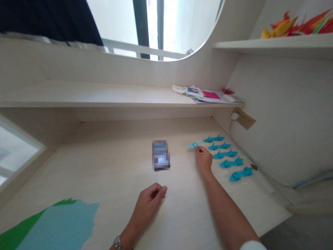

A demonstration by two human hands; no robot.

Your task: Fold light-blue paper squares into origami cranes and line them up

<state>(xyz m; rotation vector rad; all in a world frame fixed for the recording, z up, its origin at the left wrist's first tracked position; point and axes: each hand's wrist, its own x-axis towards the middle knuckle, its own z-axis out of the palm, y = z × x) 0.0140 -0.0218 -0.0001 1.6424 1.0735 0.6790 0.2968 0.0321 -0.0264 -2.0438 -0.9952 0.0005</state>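
Note:
My right hand reaches forward over the pale wooden desk and pinches a light blue folded paper crane by its tail, holding it at the desk surface. Just right of it lie several darker blue paper cranes in two rows. My left hand rests on the desk nearer to me, fingers curled loosely with nothing in them. A blurred phone lies flat between the two hands.
Light blue and green paper sheets lie at the near left. A low shelf holds papers and a red crane. A wall socket sits at the right. An upper shelf carries orange and red cranes.

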